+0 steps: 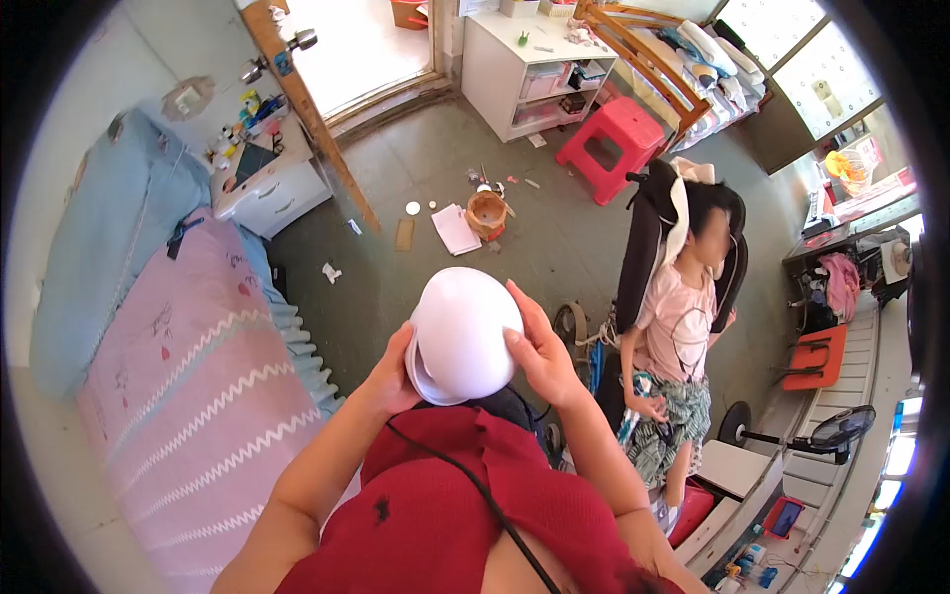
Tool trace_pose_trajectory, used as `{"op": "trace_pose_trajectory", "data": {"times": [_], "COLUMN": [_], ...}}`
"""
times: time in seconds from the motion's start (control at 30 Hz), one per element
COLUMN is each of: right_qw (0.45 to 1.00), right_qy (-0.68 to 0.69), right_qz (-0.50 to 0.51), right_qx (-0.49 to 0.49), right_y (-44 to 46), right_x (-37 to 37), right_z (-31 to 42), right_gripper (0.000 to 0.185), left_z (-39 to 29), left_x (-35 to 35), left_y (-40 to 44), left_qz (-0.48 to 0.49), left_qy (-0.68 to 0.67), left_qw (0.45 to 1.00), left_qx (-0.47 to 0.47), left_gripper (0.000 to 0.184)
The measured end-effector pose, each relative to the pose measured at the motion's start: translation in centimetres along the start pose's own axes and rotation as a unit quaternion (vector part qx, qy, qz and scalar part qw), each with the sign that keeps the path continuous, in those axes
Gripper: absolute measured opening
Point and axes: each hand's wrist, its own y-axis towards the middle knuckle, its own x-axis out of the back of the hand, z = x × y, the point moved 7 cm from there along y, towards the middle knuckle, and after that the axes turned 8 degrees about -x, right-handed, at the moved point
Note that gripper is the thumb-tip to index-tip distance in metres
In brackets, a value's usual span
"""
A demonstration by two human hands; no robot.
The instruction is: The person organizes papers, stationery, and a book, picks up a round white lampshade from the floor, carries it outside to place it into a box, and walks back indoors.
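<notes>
A smooth white dome-shaped object [465, 332] with a rim along its lower left side is held in front of my red top. My left hand [398, 374] grips its left edge, the fingers partly hidden behind the rim. On the opposite side, my right hand [542, 348] presses its thumb on the white surface while the other fingers reach around the back. The object's inside is turned away from view. A black cord [475, 475] runs down across my front.
A person [683, 317] sits in a padded wheelchair [643, 262] close on my right. A pink-covered bed [198, 396] lies to the left. Ahead, an orange bin [487, 214] stands among papers [455, 230] and scraps. Farther back are a red stool [614, 144] and a white cabinet [495, 84].
</notes>
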Motion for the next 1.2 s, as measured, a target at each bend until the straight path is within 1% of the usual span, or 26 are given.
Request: {"op": "trace_pose_trajectory", "data": {"times": [0.03,0.1,0.13,0.17,0.23,0.27,0.3,0.33,0.37,0.43,0.5,0.53,0.57,0.63,0.67,0.7,0.77,0.8,0.87,0.9,1.0,1.07,1.1,1.17,1.2], "right_qw": [1.000,0.997,0.993,0.993,0.995,0.992,0.987,0.983,0.977,0.971,0.961,0.958,0.957,0.962,0.965,0.967,0.972,0.972,0.976,0.978,0.980,0.979,0.979,0.981,0.980], "right_qy": [0.004,-0.068,-0.100,-0.104,-0.032,0.013,0.041,0.047,0.053,0.066,0.109,0.105,0.100,0.067,0.068,0.071,0.032,0.035,0.044,0.023,0.024,0.058,0.057,0.068,0.067], "right_qz": [-0.005,-0.009,-0.026,-0.019,-0.091,-0.121,-0.155,-0.179,-0.204,-0.231,-0.255,-0.263,-0.270,-0.260,-0.249,-0.239,-0.224,-0.224,-0.207,-0.203,-0.192,-0.184,-0.184,-0.173,-0.177], "right_qx": [-0.002,0.026,0.063,0.051,0.034,0.025,0.015,0.013,0.015,-0.002,-0.018,-0.035,-0.046,-0.044,-0.049,-0.054,-0.066,-0.065,-0.046,-0.030,-0.045,-0.069,-0.067,-0.060,-0.062], "right_y": [2.3,7.1,9.5,11.5,15.8,17.2,18.5,19.6,21.0,24.0,27.4,29.1,31.0,35.4,37.4,39.4,42.8,44.5,48.1,49.9,54.7,59.7,59.3,65.6,64.9], "right_x": [0.1,0.1,0.2,0.5,2.6,3.5,4.8,5.9,7.1,10.0,12.2,13.5,15.0,17.7,18.9,19.8,21.3,22.0,22.7,23.0,24.2,24.9,24.6,24.8,24.9], "right_z": [0.5,2.2,3.4,3.7,4.7,5.8,6.2,7.1,7.8,8.3,8.9,8.9,8.9,10.0,10.7,11.7,13.5,13.8,15.4,16.2,17.4,16.9,17.8,16.9,18.5], "right_gripper": [0.086,0.100,0.119,0.119,0.129,0.130,0.129,0.126,0.123,0.117,0.110,0.108,0.107,0.099,0.099,0.098,0.096,0.095,0.095,0.096,0.097,0.098,0.098,0.099,0.098], "left_z": [-1.9,-5.6,-7.6,-8.6,-12.5,-13.5,-14.3,-15.2,-16.1,-17.8,-19.3,-20.2,-21.2,-23.0,-23.8,-24.8,-26.8,-27.7,-30.1,-31.1,-33.7,-36.3,-36.8,-39.7,-40.1], "left_x": [0.6,2.3,2.0,2.0,0.9,-0.1,-1.0,-2.1,-2.6,-3.2,-3.2,-3.3,-3.8,-3.8,-3.8,-4.1,-5.7,-6.3,-7.7,-8.0,-7.9,-6.6,-7.7,-4.8,-6.2], "left_y": [2.5,7.8,10.7,12.9,17.6,19.8,22.1,24.1,26.1,30.7,35.3,37.5,39.3,43.2,45.0,46.6,49.5,50.7,53.2,54.6,58.1,62.3,61.6,65.9,65.3], "left_qz": [0.027,0.007,0.025,0.017,0.010,0.008,0.006,0.014,0.005,0.034,0.016,-0.007,-0.009,-0.024,-0.021,-0.044,-0.041,-0.044,-0.055,-0.055,-0.071,-0.077,-0.076,-0.102,-0.100], "left_qy": [0.012,0.099,0.071,0.059,0.217,0.241,0.268,0.281,0.322,0.387,0.344,0.324,0.281,0.269,0.252,0.238,0.266,0.267,0.325,0.327,0.320,0.351,0.351,0.359,0.360], "left_qw": [0.999,0.994,0.995,0.996,0.968,0.962,0.956,0.953,0.940,0.908,0.924,0.934,0.949,0.943,0.946,0.948,0.936,0.936,0.906,0.904,0.901,0.890,0.889,0.884,0.883], "left_qx": [-0.029,-0.055,-0.070,-0.069,-0.127,-0.126,-0.122,-0.114,-0.112,-0.156,-0.166,-0.148,-0.141,-0.195,-0.203,-0.207,-0.225,-0.225,-0.265,-0.270,-0.284,-0.281,-0.283,-0.281,-0.285], "left_gripper": [0.072,0.072,0.072,0.072,0.077,0.079,0.082,0.085,0.086,0.087,0.087,0.088,0.086,0.082,0.078,0.078,0.079,0.079,0.082,0.082,0.084,0.084,0.084,0.085,0.085]}}
